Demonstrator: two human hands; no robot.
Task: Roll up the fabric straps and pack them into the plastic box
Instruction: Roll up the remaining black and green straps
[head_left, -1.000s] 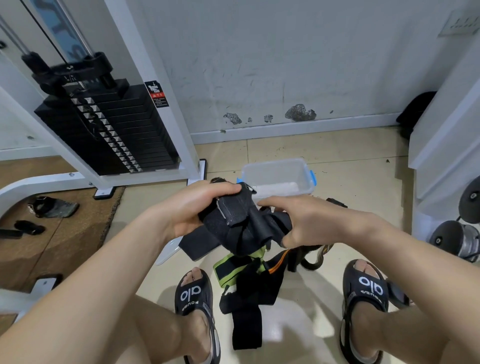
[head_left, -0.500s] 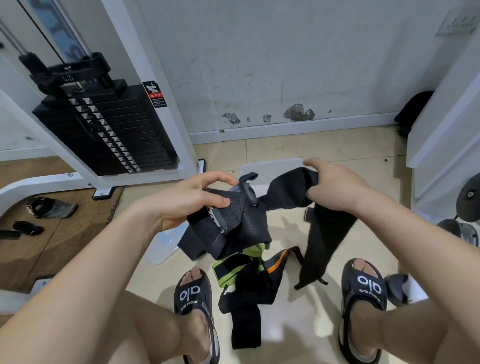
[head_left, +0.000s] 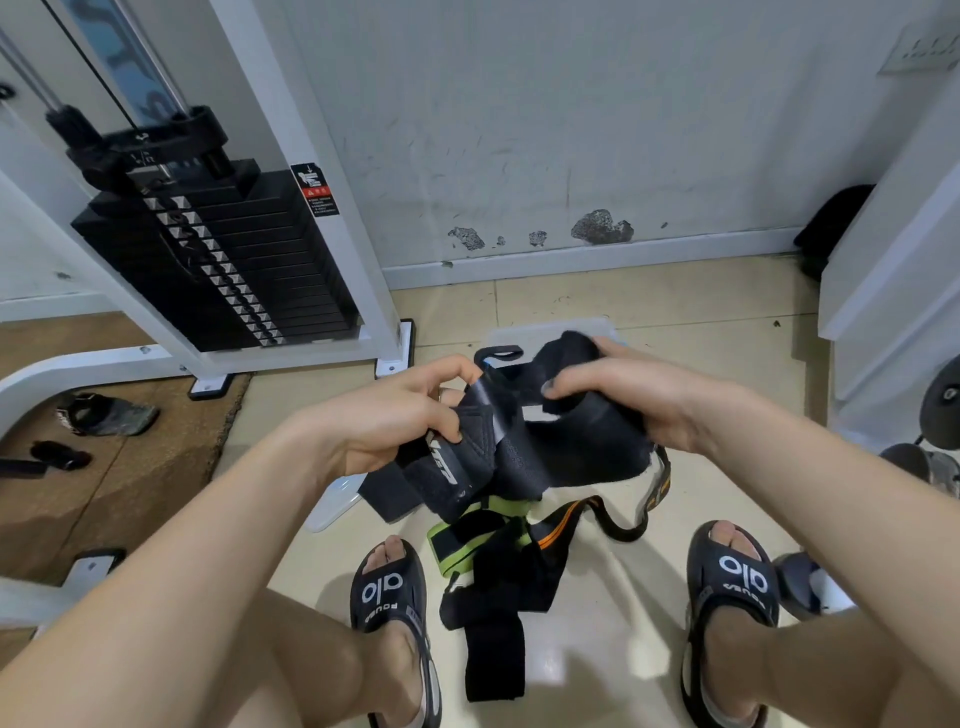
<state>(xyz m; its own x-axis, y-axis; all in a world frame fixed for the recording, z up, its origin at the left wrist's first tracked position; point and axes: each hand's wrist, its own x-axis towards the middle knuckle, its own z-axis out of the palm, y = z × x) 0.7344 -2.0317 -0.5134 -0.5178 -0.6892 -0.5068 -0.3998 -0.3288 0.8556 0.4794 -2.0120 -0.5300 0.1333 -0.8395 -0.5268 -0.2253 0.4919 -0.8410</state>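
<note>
Both hands hold one wide black fabric strap (head_left: 524, 452) in the air over the floor. My left hand (head_left: 395, 421) pinches its partly rolled end, where white lettering shows. My right hand (head_left: 634, 400) grips the other part, bunched under curled fingers. The clear plastic box (head_left: 550, 330) stands on the tiles just beyond my hands, mostly hidden by them and the strap. Below the hands a pile of straps (head_left: 498, 551) lies between my feet: black ones, one with green edging, one with orange.
A white lid (head_left: 332, 504) lies on the floor under my left wrist. The weight stack machine (head_left: 218, 249) with its white frame stands at the left, a white bench and dumbbell (head_left: 930, 462) at the right. My sandalled feet (head_left: 389, 597) flank the pile.
My right hand has come back down and inward from beyond the box, gathering the hanging tail of the strap into a bunch. My left hand stays on the rolled end.
</note>
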